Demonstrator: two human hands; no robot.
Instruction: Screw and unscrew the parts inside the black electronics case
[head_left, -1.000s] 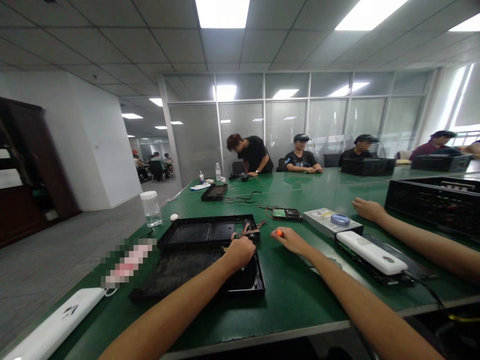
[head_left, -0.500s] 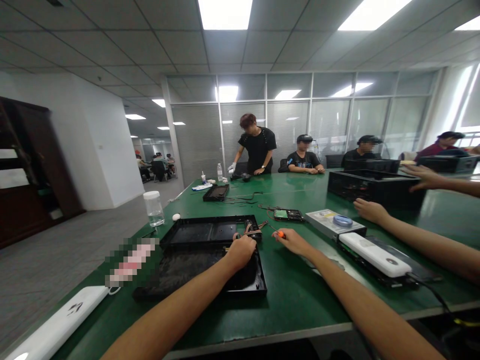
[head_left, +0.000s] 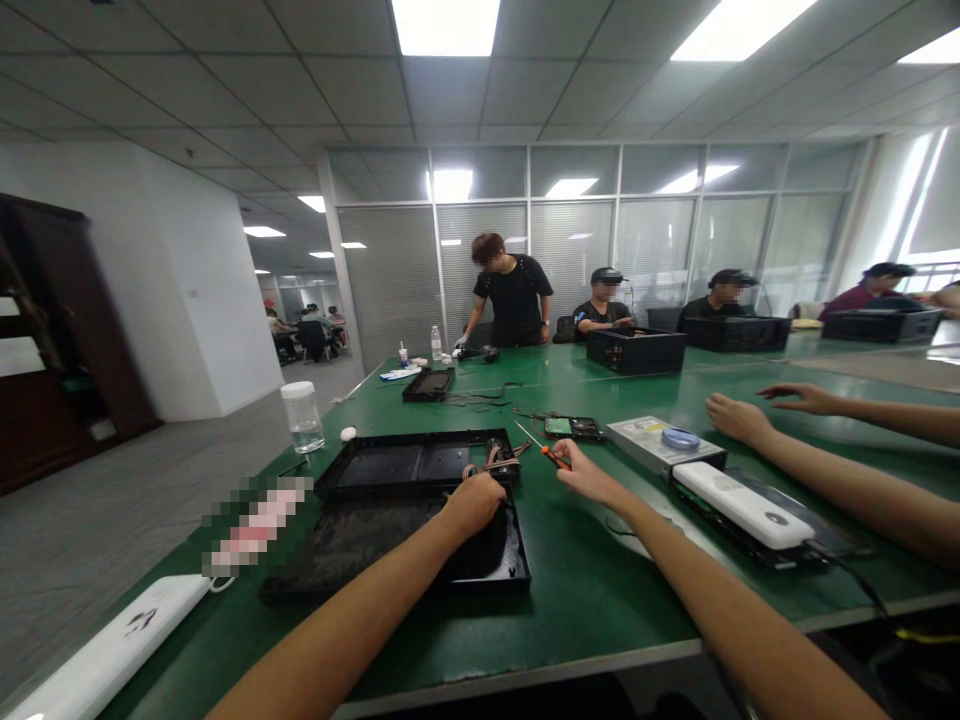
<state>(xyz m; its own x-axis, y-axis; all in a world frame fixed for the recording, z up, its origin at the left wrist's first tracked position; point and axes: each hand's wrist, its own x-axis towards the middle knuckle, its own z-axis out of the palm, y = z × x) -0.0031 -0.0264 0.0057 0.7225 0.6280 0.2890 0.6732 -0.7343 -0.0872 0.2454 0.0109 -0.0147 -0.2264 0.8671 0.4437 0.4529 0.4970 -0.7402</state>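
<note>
My left hand [head_left: 474, 503] is closed over the right side of an open black case [head_left: 397, 535]. Whatever its fingers pinch is hidden behind them. My right hand [head_left: 586, 474] grips a screwdriver [head_left: 553, 456] by its orange-and-black handle, with the thin shaft pointing up and to the left. Just beyond my left hand, a bundle of striped wires [head_left: 493, 460] lies at the right end of the case's far half [head_left: 405, 464]. A board with a green part [head_left: 559, 428] rests on the table past the screwdriver.
On the right lie a metal drive box [head_left: 652, 443] with a blue roll [head_left: 680, 438] on it and a white power bank [head_left: 742, 505]. A co-worker's hands [head_left: 741, 418] reach in beyond them. A clear jar [head_left: 304, 420] stands left; black computer cases [head_left: 636, 352] sit across the table.
The screwdriver has swung so its shaft and handle show more. At right, the large black case has left the co-worker's hands and now stands farther across the table. My left hand has barely moved.
</note>
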